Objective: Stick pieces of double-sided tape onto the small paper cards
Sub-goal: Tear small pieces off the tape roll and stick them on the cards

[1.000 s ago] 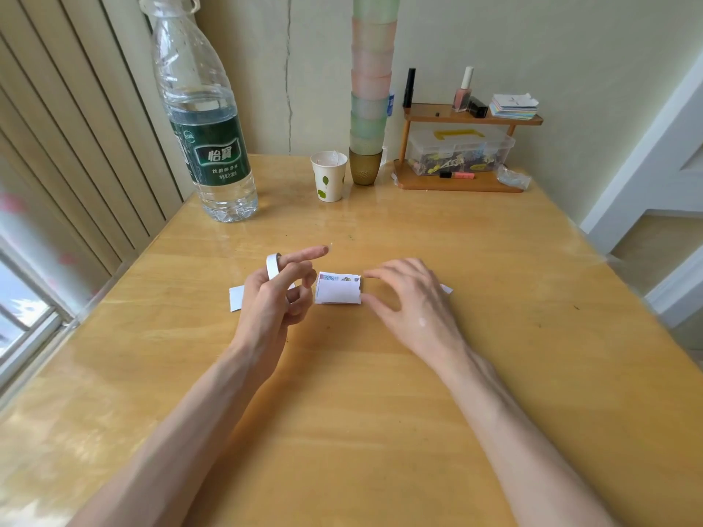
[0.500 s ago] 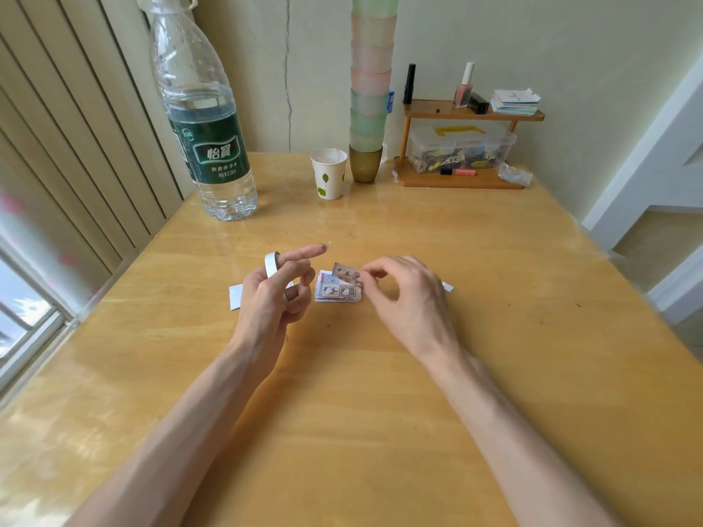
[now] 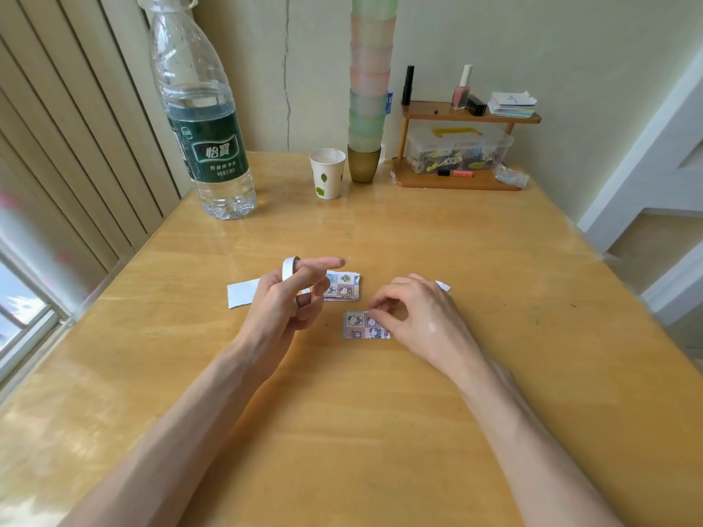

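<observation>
A small roll of white double-sided tape (image 3: 290,268) sits around the index finger of my left hand (image 3: 281,302); that finger points right and the other fingers curl beneath the roll. Just right of it, a small stack of cartoon-printed paper cards (image 3: 344,289) lies on the wooden table (image 3: 380,412). My right hand (image 3: 422,317) pinches the right edge of a single printed card (image 3: 359,327), which lies flat on the table in front of the stack. A white paper piece (image 3: 241,294) lies left of my left hand.
At the back stand a large water bottle (image 3: 205,146), a paper cup (image 3: 327,173), a tall stack of plastic cups (image 3: 369,89) and a wooden shelf (image 3: 456,180) with a clear box. A white scrap (image 3: 443,286) peeks out behind my right hand.
My right hand lifted the top card off the stack and brought it nearer to me, down onto the table. My left hand with the tape roll stayed put.
</observation>
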### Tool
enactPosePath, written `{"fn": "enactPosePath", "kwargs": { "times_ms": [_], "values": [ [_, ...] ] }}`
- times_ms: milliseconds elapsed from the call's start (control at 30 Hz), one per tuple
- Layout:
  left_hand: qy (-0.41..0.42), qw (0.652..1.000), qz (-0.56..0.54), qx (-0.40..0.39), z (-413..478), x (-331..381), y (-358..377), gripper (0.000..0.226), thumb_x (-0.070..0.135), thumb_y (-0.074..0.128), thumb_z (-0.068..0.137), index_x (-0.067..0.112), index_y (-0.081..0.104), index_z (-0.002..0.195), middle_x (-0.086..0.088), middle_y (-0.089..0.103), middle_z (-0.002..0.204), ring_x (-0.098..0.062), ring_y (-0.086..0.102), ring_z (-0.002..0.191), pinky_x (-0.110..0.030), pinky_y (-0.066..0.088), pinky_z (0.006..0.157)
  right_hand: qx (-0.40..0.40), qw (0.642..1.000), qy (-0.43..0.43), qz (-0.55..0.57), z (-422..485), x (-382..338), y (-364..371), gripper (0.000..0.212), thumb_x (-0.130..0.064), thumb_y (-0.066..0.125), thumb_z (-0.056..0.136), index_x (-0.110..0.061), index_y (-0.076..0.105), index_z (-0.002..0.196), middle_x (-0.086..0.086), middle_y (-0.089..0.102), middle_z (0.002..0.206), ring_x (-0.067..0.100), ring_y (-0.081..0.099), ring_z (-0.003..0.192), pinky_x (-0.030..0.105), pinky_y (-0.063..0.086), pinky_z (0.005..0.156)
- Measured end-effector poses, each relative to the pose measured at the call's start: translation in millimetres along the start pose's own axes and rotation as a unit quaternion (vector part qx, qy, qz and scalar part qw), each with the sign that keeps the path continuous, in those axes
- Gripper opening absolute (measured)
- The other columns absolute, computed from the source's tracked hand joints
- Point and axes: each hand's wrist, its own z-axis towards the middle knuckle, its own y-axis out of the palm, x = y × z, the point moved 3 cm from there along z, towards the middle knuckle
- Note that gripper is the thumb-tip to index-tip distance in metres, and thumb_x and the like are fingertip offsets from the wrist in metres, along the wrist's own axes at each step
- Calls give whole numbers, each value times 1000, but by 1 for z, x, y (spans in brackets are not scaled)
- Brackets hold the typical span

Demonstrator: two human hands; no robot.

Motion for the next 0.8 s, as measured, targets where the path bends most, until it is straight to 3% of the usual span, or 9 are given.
{"fn": "enactPosePath", "kwargs": {
  "times_ms": [67, 133, 200, 267, 334, 467, 601, 801],
  "values": [
    [-4, 1000, -3, -5, 0, -1, 2, 23, 15, 57, 99, 11, 79, 106, 3, 38, 70, -16, 19, 59, -29, 13, 54, 27, 1000, -3, 2, 0, 0, -1, 18, -26, 84, 86, -27, 77, 102, -10, 67, 92, 14, 57, 95, 33, 49, 85],
    [-9, 1000, -4, -13, -1, -1, 3, 23, 14, 57, 99, 10, 78, 106, 3, 37, 70, -17, 19, 59, -28, 13, 53, 51, 994, 23, 97, 2, -3, -5, 24, -22, 81, 88, -27, 76, 110, -9, 67, 99, 8, 61, 96, 21, 46, 80],
    [-12, 999, -3, -29, -1, -1, 5, 21, 15, 58, 98, 12, 78, 103, 4, 37, 70, -16, 19, 58, -27, 14, 52, 36, 959, 71, 273, 4, -11, -9, 26, -13, 75, 92, -27, 76, 113, -7, 72, 104, 6, 68, 94, 22, 49, 76],
    [-11, 999, 2, -47, -2, -2, 6, 24, 16, 55, 99, 15, 79, 102, 5, 37, 70, -17, 18, 58, -28, 14, 53, -6, 911, 92, 402, 3, -20, -11, 32, -5, 69, 94, -27, 76, 117, -3, 75, 111, 12, 71, 102, 29, 55, 90],
    [-9, 998, 14, -59, -2, -3, 7, 26, 17, 54, 99, 16, 79, 104, 5, 36, 71, -17, 18, 59, -30, 13, 55, -35, 882, 90, 461, 1, -26, -13, 36, 0, 65, 95, -24, 76, 120, 2, 77, 114, 17, 71, 110, 28, 53, 101],
    [-12, 998, 16, -61, -2, -4, 7, 28, 15, 52, 101, 14, 79, 107, 3, 35, 72, -18, 17, 60, -33, 10, 57, -29, 867, 89, 490, 0, -29, -15, 33, 3, 63, 95, -17, 78, 117, 5, 78, 114, 20, 71, 111, 24, 52, 98],
    [-17, 998, 3, -53, -2, -3, 7, 22, 18, 57, 97, 17, 79, 103, 7, 37, 68, -15, 19, 57, -32, 12, 55, -10, 862, 101, 497, -1, -27, -18, 25, 3, 65, 94, -12, 79, 108, 2, 79, 110, 11, 71, 103, 14, 49, 83],
    [-11, 999, 12, -51, -3, -3, 7, 24, 17, 56, 99, 19, 80, 98, 6, 38, 68, -14, 20, 57, -27, 15, 52, 5, 861, 113, 495, -1, -23, -17, 11, -3, 72, 94, -6, 78, 102, 1, 80, 106, 4, 70, 95, 12, 49, 78]
  ]
}}
